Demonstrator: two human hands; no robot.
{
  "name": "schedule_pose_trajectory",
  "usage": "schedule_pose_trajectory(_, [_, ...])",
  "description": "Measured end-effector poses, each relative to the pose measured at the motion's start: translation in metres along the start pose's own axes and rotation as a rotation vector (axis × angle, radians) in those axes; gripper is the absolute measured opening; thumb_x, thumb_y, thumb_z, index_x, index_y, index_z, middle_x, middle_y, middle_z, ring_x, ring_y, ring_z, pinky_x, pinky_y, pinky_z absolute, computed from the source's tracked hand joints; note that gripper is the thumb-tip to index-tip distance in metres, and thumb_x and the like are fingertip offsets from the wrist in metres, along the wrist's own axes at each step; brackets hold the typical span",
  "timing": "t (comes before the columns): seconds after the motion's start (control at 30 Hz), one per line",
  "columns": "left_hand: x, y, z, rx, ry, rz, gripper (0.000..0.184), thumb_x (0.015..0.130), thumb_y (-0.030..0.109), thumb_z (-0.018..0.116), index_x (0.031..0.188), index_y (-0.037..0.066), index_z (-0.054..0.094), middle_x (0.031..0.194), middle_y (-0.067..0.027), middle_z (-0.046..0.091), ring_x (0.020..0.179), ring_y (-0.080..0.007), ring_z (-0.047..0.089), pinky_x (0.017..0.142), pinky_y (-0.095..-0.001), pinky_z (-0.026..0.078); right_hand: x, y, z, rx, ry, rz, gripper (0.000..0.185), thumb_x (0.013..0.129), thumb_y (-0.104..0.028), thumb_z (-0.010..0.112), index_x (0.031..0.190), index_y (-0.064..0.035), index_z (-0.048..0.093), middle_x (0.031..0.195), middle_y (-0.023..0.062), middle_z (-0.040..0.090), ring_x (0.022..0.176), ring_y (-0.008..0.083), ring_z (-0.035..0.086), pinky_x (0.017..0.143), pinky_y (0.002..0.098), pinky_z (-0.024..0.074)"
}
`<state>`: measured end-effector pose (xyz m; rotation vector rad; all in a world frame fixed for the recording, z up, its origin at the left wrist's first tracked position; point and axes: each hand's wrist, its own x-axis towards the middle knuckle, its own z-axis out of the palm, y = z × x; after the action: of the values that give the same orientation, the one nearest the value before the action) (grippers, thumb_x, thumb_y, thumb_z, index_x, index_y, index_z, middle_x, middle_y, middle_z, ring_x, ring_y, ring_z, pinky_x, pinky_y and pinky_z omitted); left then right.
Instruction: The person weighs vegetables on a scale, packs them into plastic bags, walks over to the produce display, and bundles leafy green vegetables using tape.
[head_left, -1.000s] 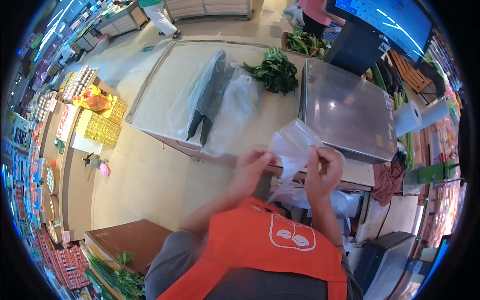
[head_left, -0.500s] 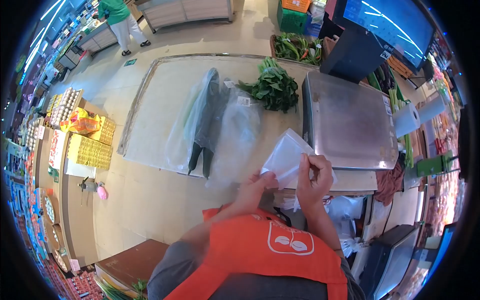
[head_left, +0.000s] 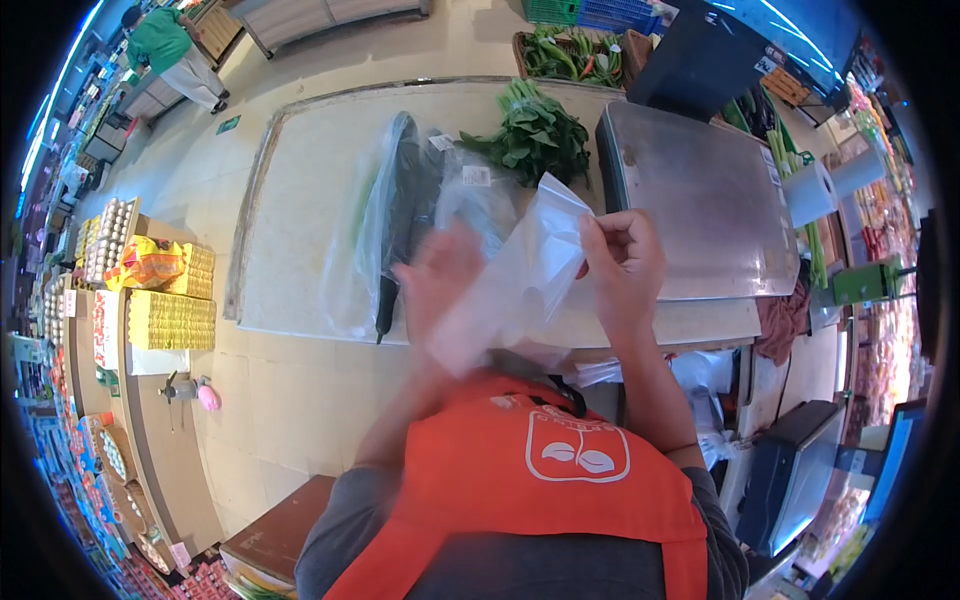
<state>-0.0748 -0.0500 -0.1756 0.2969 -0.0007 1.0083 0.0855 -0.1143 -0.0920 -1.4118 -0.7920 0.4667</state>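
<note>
A thin clear plastic bag (head_left: 545, 245) hangs from my right hand (head_left: 625, 258), whose thumb and fingers pinch its upper edge. My left hand (head_left: 442, 285), blurred by motion, has its fingers spread beside the bag's lower left part, in front of the bagged vegetables. Long dark green vegetables (head_left: 398, 190) lie on the counter (head_left: 300, 210) in a clear bag. Next to them is another labelled clear bag (head_left: 480, 195). A bunch of leafy greens (head_left: 540, 135) rests at the back, left of the metal scale (head_left: 700, 205).
Behind the scale stands a dark screen unit (head_left: 700, 65). Plastic rolls (head_left: 810, 193) are at the right. A basket of peppers (head_left: 570, 58) sits past the counter's back edge. Egg trays (head_left: 172, 320) are stacked at the left. A person in green (head_left: 160, 45) stands at the far left.
My left hand has moved left from the bag, and its fingers have spread. My right hand has risen with the bag, which is now stretched longer. The view has shifted.
</note>
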Motion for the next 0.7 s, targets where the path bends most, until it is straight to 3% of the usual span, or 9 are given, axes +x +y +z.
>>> schedule_pose_trajectory(0.07, [-0.017, -0.03, 0.039, 0.441, 0.238, -0.185, 0.069, 0.086, 0.05, 0.049, 0.131, -0.001, 0.034, 0.132, -0.0148, 0.04, 0.125, -0.0263, 0.035, 0.105, -0.0404, 0.025, 0.002, 0.004, 0.009, 0.008, -0.013, 0.003, 0.013, 0.084, -0.007, 0.062, 0.079, -0.0011, 0.051, 0.067, 0.0012, 0.055, 0.051, 0.0042, 0.051, 0.045, 0.0184, 0.042])
schedule_pose_trajectory(0.1, [-0.023, -0.038, 0.031, 0.66, 0.085, -0.143, 0.065, 0.085, 0.04, 0.055, 0.13, -0.001, 0.034, 0.13, -0.0141, 0.041, 0.122, -0.0254, 0.038, 0.104, -0.04, 0.028, 0.002, 0.003, 0.013, -0.001, -0.021, 0.009, 0.013, 0.084, -0.007, 0.062, 0.079, -0.0012, 0.051, 0.067, 0.0013, 0.055, 0.051, 0.0041, 0.051, 0.045, 0.0185, 0.0422])
schedule_pose_trajectory(0.17, [-0.032, -0.042, 0.02, 0.86, 0.023, -0.205, 0.057, 0.084, 0.025, 0.06, 0.129, 0.0, 0.036, 0.122, -0.0119, 0.046, 0.111, -0.0224, 0.046, 0.096, -0.0368, 0.034, 0.001, 0.002, 0.019, -0.024, -0.048, 0.028, 0.013, 0.084, -0.007, 0.061, 0.079, -0.0013, 0.051, 0.068, 0.0016, 0.055, 0.052, 0.004, 0.052, 0.045, 0.0186, 0.0425])
schedule_pose_trajectory(0.23, [-0.028, -0.031, 0.039, 0.835, 0.197, -0.398, 0.048, 0.085, 0.015, 0.06, 0.127, 0.003, 0.039, 0.111, -0.0088, 0.051, 0.094, -0.0179, 0.057, 0.084, -0.0313, 0.043, -0.001, 0.006, 0.022, -0.072, -0.053, -0.039, 0.013, 0.084, -0.007, 0.061, 0.079, -0.0011, 0.051, 0.067, 0.002, 0.056, 0.052, 0.0041, 0.053, 0.045, 0.0188, 0.043])
schedule_pose_trajectory(0.33, [-0.024, -0.025, 0.016, 0.839, 0.246, -0.399, 0.051, 0.086, 0.015, 0.058, 0.13, 0.001, 0.036, 0.119, -0.0087, 0.049, 0.101, -0.0191, 0.054, 0.088, -0.0333, 0.043, 0.0, 0.018, 0.023, -0.224, -0.048, -0.157, 0.014, 0.085, -0.007, 0.061, 0.078, -0.0006, 0.051, 0.066, 0.003, 0.057, 0.053, 0.0045, 0.055, 0.046, 0.0192, 0.0438])
schedule_pose_trajectory(0.5, [-0.019, -0.018, -0.01, 1.34, 0.055, -0.012, 0.031, 0.089, 0.02, 0.055, 0.115, 0.002, 0.053, 0.103, -0.0046, 0.059, 0.088, -0.0139, 0.058, 0.076, -0.0256, 0.047, -0.004, 0.026, 0.024, -0.359, -0.011, -0.253, 0.013, 0.081, -0.007, 0.063, 0.078, -0.0023, 0.052, 0.063, 0.0084, 0.054, 0.053, 0.0163, 0.054, 0.049, 0.028, 0.0429])
schedule_pose_trajectory(0.57, [-0.021, -0.017, 0.011, 1.371, 0.145, -0.12, 0.027, 0.089, 0.023, 0.056, 0.107, 0.003, 0.058, 0.097, -0.0028, 0.061, 0.087, -0.0122, 0.058, 0.077, -0.0251, 0.046, -0.003, 0.027, 0.027, -0.361, 0.015, -0.274, 0.013, 0.08, -0.008, 0.064, 0.078, -0.0023, 0.052, 0.063, 0.0089, 0.054, 0.052, 0.0185, 0.054, 0.049, 0.0291, 0.0434])
schedule_pose_trajectory(0.63, [-0.02, -0.016, 0.021, 1.235, 0.35, -0.302, 0.024, 0.089, 0.023, 0.057, 0.102, 0.004, 0.06, 0.092, -0.0017, 0.062, 0.086, -0.0112, 0.057, 0.078, -0.0259, 0.044, -0.002, 0.033, 0.028, -0.359, -0.023, -0.279, 0.011, 0.083, -0.007, 0.062, 0.083, -0.0003, 0.054, 0.07, 0.0075, 0.057, 0.057, 0.0117, 0.056, 0.051, 0.024, 0.0453])
schedule_pose_trajectory(0.7, [-0.019, -0.019, 0.018, 0.957, 0.481, -0.234, 0.022, 0.087, 0.019, 0.057, 0.103, 0.005, 0.062, 0.088, -0.0013, 0.062, 0.082, -0.0108, 0.056, 0.074, -0.0263, 0.043, -0.004, 0.034, 0.028, -0.345, -0.055, -0.317, 0.012, 0.083, -0.007, 0.063, 0.088, 0.0006, 0.055, 0.079, 0.0085, 0.058, 0.064, 0.0112, 0.058, 0.056, 0.0233, 0.0469])
